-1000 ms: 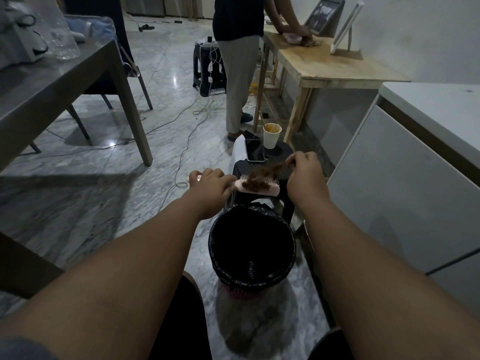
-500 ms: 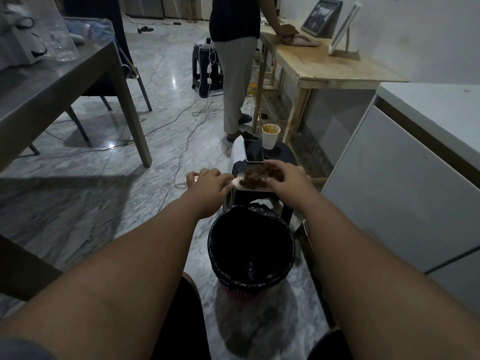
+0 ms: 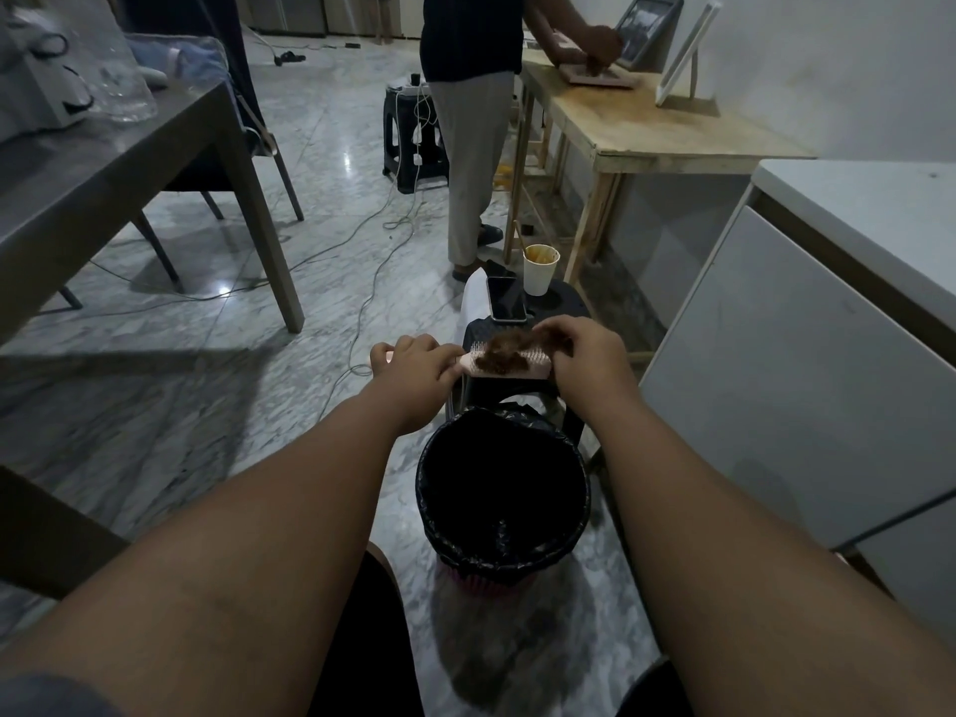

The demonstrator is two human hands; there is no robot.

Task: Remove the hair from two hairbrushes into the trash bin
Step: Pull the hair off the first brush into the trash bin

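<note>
Pink hairbrush (image 3: 517,373) gripped by left hand (image 3: 414,372); right hand (image 3: 592,357) pinches hair (image 3: 504,350) (near bin (image 3: 517,561)).

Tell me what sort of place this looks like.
Probably an indoor workroom or lived-in home space, not a salon: a marble floor strewn with cables, a rough wooden table where another person handles a frame, and a lined trash bin on the floor.

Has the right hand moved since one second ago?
Yes. Against the cup on the stool, the right hand has shifted a little to the left, back to the brush, where it pinches the hair.
</note>
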